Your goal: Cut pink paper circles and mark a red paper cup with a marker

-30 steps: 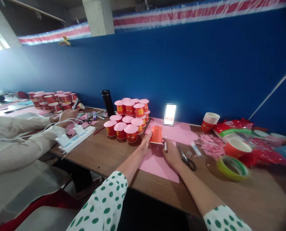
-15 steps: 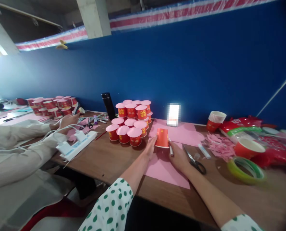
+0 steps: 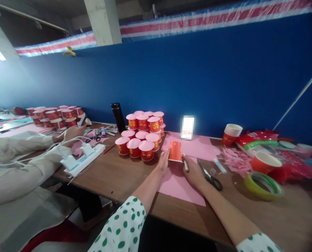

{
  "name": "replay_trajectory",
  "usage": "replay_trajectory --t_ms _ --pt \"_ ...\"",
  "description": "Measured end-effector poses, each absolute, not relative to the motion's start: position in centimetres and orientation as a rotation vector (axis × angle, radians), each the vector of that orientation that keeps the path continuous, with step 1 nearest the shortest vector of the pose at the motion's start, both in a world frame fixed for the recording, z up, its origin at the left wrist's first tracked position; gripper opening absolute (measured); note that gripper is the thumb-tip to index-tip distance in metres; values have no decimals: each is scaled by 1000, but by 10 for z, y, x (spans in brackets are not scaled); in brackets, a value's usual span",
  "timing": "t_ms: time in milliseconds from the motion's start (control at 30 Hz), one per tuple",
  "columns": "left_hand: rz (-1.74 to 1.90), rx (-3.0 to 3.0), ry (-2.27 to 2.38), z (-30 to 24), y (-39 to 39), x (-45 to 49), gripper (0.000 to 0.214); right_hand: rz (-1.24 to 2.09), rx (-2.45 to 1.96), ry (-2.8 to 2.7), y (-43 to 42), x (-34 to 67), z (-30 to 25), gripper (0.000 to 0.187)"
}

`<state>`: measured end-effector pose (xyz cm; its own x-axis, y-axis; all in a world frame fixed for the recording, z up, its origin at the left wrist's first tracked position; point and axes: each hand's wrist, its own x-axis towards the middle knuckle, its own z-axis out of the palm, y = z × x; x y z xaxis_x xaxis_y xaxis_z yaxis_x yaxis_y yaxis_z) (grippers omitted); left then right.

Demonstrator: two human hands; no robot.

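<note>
Both forearms stretched forward, left hand point(image 3: 163, 161) flat and upright, right hand point(image 3: 194, 171) curled, fingers closed

Both hands at an upturned red cup point(image 3: 176, 151) on pink paper point(image 3: 179, 182), pen point(image 3: 185, 165) in right hand point(image 3: 195, 171).

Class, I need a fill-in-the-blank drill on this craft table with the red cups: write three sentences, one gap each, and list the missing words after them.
1. The left hand steadies a red cup that stands upside down on a sheet of ____ paper.
2. The right hand grips a ____ beside that cup.
3. Just to the right of the right hand lies a pair of ____ on the table.

Missing words: pink; marker; scissors
</note>
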<state>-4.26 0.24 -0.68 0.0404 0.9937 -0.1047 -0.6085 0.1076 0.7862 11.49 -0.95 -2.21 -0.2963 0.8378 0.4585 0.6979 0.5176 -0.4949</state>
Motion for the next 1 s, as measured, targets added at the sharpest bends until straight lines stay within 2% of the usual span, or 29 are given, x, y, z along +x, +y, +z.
replay_trajectory --t_ms 433,767,1000 --pt "1450 399 683 -7 8 -46 48 246 -1123 -2010 -13 116 -16 29" --pt "1439 372 681 -4 6 -47 51 201 -1161 -1984 -9 120 -19 30" --pt "1440 376 687 -4 5 -47 45 193 -1200 -2038 -5 121 -26 34"
